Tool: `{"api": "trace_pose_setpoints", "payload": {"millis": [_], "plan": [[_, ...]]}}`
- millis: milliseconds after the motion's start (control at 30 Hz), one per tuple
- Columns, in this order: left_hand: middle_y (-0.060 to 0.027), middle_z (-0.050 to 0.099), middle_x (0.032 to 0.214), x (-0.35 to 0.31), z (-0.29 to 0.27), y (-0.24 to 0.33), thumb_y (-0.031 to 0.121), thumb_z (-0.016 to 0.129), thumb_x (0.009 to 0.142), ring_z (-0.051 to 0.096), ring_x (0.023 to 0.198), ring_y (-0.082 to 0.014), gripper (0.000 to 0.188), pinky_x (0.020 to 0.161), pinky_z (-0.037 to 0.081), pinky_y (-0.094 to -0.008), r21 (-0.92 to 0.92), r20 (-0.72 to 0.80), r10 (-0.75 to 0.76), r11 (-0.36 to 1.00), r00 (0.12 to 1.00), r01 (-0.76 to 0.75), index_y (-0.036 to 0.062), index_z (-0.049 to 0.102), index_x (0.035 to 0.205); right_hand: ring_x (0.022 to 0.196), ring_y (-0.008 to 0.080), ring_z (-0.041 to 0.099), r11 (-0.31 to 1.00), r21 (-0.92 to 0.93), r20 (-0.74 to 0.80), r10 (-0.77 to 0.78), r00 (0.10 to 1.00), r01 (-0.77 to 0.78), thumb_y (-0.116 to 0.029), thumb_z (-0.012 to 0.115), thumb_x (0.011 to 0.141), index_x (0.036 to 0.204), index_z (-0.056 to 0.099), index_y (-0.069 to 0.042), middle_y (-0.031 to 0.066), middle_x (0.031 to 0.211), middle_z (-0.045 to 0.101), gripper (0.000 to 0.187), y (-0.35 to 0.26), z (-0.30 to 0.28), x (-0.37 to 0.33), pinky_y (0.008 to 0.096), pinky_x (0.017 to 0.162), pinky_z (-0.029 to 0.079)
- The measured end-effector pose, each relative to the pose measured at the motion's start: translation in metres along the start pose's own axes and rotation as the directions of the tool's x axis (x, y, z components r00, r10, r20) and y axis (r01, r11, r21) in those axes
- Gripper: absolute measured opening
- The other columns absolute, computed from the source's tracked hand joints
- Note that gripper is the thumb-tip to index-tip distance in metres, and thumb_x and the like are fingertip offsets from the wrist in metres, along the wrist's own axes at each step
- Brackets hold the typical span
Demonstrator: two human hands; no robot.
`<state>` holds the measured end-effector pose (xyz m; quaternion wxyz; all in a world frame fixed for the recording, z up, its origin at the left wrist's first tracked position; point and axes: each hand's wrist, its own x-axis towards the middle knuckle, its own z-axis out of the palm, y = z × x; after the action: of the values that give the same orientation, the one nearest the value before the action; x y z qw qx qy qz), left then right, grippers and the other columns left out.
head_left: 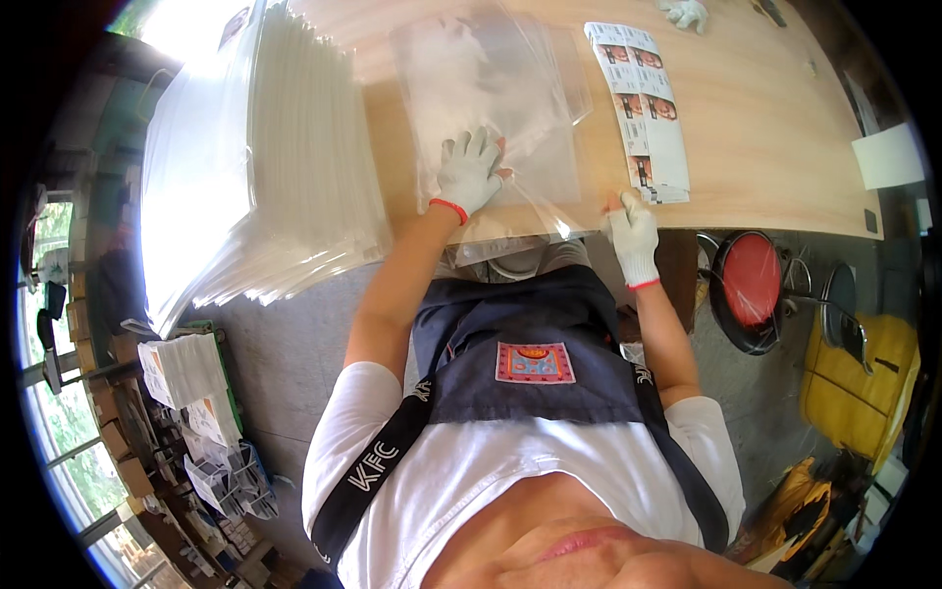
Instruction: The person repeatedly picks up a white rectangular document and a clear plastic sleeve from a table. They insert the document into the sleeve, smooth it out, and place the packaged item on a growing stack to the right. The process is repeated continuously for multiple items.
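Landmark: wooden table (765, 147), running across the top of the view.

Left end of table: tall stack of clear bags (285, 157), fanned at its lower edge and overhanging the table's near edge. Strong glare on its left half.

Below the stack, off the table: floor shelf with white packets (182, 368) and small cartons.

Table centre: one clear bag (491, 88) lies flat, just right of the stack, its near end reaching the table edge. Left hand (469, 172), in a white glove with red cuff, rests palm-down on the bag's near part, fingers spread and flat. It presses; nothing is clamped.

Right of the bag: a strip of printed cards (643, 108) laid in a row from the far side toward the near edge.

Right hand (633, 236), same glove, sits at the table's near edge, just below the cards' near end. Its fingertips are drawn together at the bag's stretched corner film. Whether they actually pinch the film, cannot tell.

Far edge of table: another person's gloved hand (687, 12).

Right, below the table: red stool (751, 280), then a yellow bin (859, 378).
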<state>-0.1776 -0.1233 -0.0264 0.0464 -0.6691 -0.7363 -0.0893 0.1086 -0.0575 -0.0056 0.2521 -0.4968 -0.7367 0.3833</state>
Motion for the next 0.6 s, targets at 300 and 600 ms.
{"api": "trace_pose_setpoints", "payload": {"millis": [300, 600], "plan": [[-0.0177, 0.043, 0.127, 0.001, 0.003, 0.009, 0.036, 0.063, 0.076, 0.038, 0.113, -0.035, 0.054, 0.095, 0.028, -0.0505, -0.094, -0.152, -0.007, 0.996, 0.988, -0.007, 0.0061, 0.053, 0.12, 0.105, 0.024, 0.053, 0.7, -0.49, 0.162, -0.513, 0.843, 0.52, -0.029, 0.057, 0.079, 0.103, 0.065, -0.018, 0.0044, 0.105, 0.057, 0.028, -0.073, 0.063, 0.231, 0.0374, 0.086, 0.044], [-0.0171, 0.046, 0.125, 0.005, -0.023, 0.011, 0.033, 0.069, 0.069, 0.039, 0.113, -0.0362, 0.06, 0.096, 0.029, -0.053, -0.212, -0.082, -0.075, 0.976, 0.994, 0.056, 0.0084, 0.053, 0.121, 0.109, 0.0217, 0.048, 0.478, -0.723, 0.27, -0.468, 0.842, 0.498, -0.026, 0.059, 0.076, 0.102, 0.063, -0.018, 0.0031, 0.11, 0.054, 0.027, -0.072, 0.126, 0.346, 0.0366, 0.092, 0.038]]}}
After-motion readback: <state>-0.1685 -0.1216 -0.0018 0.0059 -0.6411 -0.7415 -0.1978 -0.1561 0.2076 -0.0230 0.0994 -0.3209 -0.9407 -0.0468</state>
